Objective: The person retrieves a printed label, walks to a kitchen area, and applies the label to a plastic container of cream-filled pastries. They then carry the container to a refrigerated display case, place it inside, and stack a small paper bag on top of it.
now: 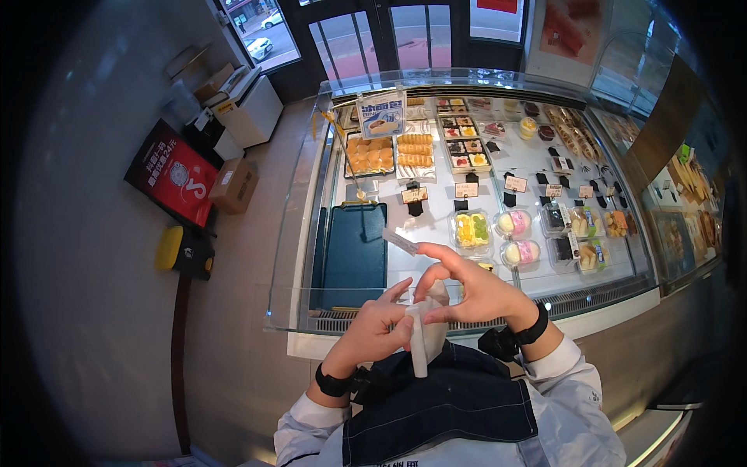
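Note:
My left hand (375,328) is closed, thumb and fingers pinching a folded strip of white paper or film (419,346) that hangs over my dark apron. My right hand (481,291) meets it from the other side, its thumb and a bent finger pressed to the crumpled upper part of that white piece. From the tip of my outstretched right index finger juts a narrow translucent strip (400,241); it looks stuck there, though the contact is too small to be sure. Both hands are in front of the glass display case (311,233), above its near edge.
In the case are a dark green tray (354,257), a tray of buns (369,155), rolls (415,151), a fruit-topped box (471,229) and several packed cakes. A red sign (173,175), a cardboard box (234,185) and a yellow-black bin (184,253) stand left. Glass doors (385,43) are beyond.

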`<state>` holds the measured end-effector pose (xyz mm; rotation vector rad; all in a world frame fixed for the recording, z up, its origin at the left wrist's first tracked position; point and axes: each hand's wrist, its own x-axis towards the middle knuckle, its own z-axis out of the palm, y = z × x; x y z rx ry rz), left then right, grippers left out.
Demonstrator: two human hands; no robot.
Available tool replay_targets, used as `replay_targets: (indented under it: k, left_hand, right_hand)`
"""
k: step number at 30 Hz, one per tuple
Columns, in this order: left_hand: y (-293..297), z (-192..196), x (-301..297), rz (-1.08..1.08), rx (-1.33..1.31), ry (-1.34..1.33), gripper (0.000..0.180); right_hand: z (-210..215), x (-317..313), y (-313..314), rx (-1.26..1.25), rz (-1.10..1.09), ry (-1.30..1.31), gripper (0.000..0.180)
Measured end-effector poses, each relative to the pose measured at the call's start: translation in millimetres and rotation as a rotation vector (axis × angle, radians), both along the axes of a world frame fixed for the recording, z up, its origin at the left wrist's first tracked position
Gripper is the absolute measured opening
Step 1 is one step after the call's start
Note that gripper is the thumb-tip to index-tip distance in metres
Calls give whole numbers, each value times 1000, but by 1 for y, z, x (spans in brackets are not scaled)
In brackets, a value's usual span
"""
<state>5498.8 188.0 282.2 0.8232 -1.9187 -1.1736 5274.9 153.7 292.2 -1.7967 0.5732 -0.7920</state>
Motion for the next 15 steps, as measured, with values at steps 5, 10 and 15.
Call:
replay_targets:
  k: [5,10,15]
  left_hand:
    - [7,-6,-1,58,14,-118,20]
    - [15,-16,-5,191,-51,-197,21]
    - [17,-26,-3,140,-103,-311,20]
  right_hand:
    - [-16,9,17,163,-44,-121,78]
    - [-30,6,25,239,-233,-212,72]
    - [-39,11,29,237,-369,-233,67]
